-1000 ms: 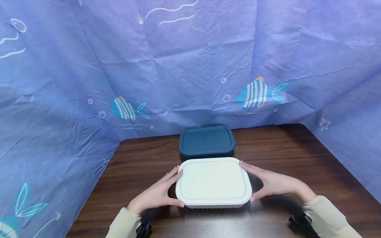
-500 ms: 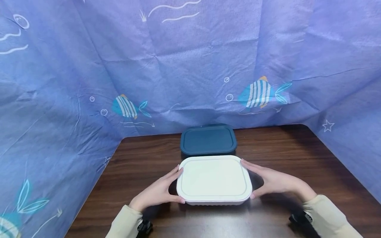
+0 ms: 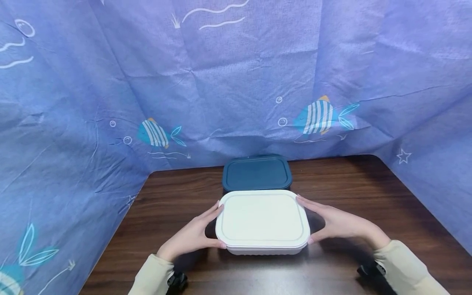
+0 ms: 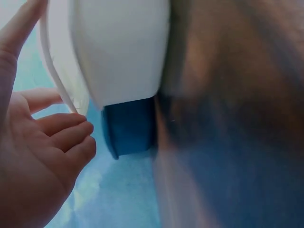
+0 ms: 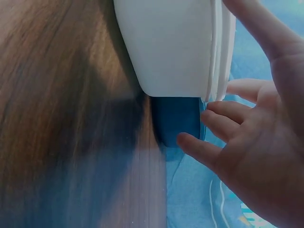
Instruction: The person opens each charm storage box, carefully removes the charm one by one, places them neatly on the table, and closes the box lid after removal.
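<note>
A white rectangular food container point(image 3: 266, 251) stands on the wooden table in front of me, with a white lid point(image 3: 262, 217) over its top. My left hand point(image 3: 193, 237) grips the lid's left side, thumb at the near corner and fingers at the far one. The opposite side is held the same way by my right hand point(image 3: 341, 224). In the left wrist view the lid point(image 4: 59, 66) slants away from the container wall point(image 4: 123, 52), its edge raised. Fingertips in the right wrist view reach the lid's rim point(image 5: 221, 57). The container's inside is hidden.
Right behind the white container is a dark blue lidded container point(image 3: 257, 174). A blue cloth point(image 3: 236, 82) with printed fish hangs along the back and sides of the dark wooden table point(image 3: 177, 192).
Both hands have moved slightly up and left in the head view with the lid, which now sits a little higher over the container's near wall. The blue container stays put.
</note>
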Motion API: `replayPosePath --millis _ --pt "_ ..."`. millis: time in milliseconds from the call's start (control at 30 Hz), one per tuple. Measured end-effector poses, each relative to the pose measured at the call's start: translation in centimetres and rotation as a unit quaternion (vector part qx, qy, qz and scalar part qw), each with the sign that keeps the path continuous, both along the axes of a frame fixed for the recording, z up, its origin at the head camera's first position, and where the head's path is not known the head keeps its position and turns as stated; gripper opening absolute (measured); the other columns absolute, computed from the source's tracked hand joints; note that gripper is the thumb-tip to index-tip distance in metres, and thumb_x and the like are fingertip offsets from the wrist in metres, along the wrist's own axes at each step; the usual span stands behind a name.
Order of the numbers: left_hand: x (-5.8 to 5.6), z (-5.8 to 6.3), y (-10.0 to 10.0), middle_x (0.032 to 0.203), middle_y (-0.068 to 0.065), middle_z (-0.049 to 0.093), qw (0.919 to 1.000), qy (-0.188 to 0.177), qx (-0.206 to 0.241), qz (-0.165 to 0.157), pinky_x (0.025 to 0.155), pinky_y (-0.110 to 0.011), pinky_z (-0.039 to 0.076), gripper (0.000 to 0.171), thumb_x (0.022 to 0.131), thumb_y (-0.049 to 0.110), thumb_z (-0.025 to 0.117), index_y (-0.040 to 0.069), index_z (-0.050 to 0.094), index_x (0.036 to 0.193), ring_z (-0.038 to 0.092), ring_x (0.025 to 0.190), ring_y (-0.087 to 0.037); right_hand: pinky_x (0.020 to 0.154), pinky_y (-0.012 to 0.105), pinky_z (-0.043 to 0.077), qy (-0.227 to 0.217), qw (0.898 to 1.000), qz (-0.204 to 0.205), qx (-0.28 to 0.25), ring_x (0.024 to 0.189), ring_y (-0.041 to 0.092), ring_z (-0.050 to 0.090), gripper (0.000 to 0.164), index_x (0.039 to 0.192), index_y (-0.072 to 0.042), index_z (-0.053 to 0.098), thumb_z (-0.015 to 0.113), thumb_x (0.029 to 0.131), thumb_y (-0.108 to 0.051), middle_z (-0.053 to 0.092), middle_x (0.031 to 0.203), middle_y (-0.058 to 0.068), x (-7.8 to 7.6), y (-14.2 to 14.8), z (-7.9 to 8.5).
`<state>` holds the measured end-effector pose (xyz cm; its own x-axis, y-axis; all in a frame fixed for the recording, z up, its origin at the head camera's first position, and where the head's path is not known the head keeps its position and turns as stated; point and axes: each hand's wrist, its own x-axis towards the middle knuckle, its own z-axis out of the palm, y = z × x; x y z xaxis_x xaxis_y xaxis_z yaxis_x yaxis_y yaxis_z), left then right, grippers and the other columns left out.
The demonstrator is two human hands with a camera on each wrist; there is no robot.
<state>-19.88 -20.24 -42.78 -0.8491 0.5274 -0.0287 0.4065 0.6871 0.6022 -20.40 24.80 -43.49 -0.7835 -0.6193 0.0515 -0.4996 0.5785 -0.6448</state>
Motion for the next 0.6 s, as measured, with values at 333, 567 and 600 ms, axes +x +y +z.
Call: replayPosePath --millis 333,567,600 --pt "-0.1 1.8 -0.3 0.166 0.0 0.023 0.9975 0.062 0.032 -0.013 0.11 -0.054 0.038 0.103 0.076 0.061 0.08 0.026 0.032 0.16 0.032 0.147 -0.025 0.109 0.011 0.022 0.022 0.999 -0.002 -0.026 0.148 0.023 0.026 0.102 0.161 -0.021 0.029 0.084 0.079 -0.047 0.026 0.165 0.006 0.0 0.4 0.9" --pt "-0.2 2.5 -0.3 0.164 -0.003 0.03 0.9923 0.103 0.066 -0.016 0.108 -0.062 0.037 0.091 0.084 0.068 0.066 0.028 0.035 0.159 0.034 0.146 -0.032 0.109 0.02 0.032 0.037 0.998 -0.005 -0.044 0.146 0.013 0.03 0.088 0.157 -0.027 0.037 0.083 0.083 -0.038 0.034 0.162 -0.002 0.2 0.6 1.5" --pt "-0.2 2.5 -0.3 0.163 -0.005 0.031 0.9909 0.112 0.073 -0.017 0.107 -0.063 0.037 0.088 0.086 0.07 0.063 0.027 0.036 0.158 0.035 0.145 -0.032 0.109 0.02 0.032 0.045 0.998 -0.005 -0.051 0.146 0.012 0.032 0.084 0.156 -0.027 0.04 0.082 0.085 -0.036 0.036 0.161 -0.002 0.2 0.6 1.6"
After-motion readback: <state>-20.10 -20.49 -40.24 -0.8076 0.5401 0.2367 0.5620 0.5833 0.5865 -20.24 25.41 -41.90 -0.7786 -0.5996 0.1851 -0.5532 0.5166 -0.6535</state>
